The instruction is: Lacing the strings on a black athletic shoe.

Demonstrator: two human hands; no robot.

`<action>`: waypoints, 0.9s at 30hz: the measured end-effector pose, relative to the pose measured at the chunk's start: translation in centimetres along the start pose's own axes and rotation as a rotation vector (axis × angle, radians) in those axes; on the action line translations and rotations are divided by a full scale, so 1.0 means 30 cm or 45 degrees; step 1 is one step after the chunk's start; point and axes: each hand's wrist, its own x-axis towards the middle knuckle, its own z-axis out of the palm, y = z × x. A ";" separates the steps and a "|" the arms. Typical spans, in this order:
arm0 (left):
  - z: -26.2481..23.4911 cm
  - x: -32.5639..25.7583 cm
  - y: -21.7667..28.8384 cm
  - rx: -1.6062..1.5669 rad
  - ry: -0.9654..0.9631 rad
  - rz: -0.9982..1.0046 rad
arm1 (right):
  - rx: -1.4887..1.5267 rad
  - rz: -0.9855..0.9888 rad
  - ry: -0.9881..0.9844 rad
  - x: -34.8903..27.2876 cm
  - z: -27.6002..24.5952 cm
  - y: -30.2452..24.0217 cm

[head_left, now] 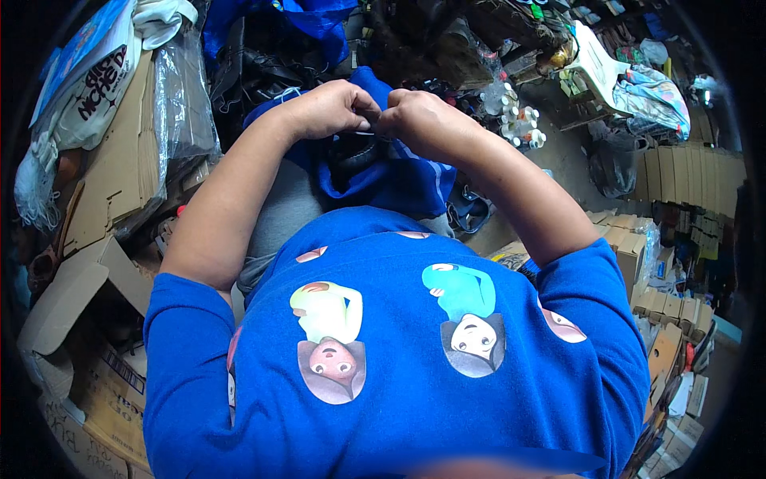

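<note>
Over my lap my two hands meet, fingertips almost touching. My left hand (339, 109) is closed in a pinch, the thumb against the fingers. Beside it my right hand (427, 121) is curled closed, its knuckles up. Whatever the fingers grip is too small or too hidden to make out. Just below them a dark, rounded black object (353, 153) lies on a blue cloth (343, 190) spread across my lap. Its kind cannot be told, as the hands partly cover it.
Flattened cardboard (120, 176) and a clear plastic sheet (182, 112) stand at the left, above an open cardboard box (68, 295). Several small white bottles (523, 128) are at the far right, near a white plastic chair (594, 60). Stacked cardboard (686, 177) lines the right side.
</note>
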 end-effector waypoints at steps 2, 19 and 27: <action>0.004 0.003 -0.003 0.085 0.067 0.047 | 0.087 -0.002 0.009 0.011 0.027 0.022; 0.046 -0.336 -0.060 0.504 0.452 0.068 | 2.160 0.377 0.501 -0.246 -0.029 0.216; -0.012 -0.272 0.023 -1.651 1.034 0.354 | 0.970 0.726 0.226 -0.357 0.002 0.283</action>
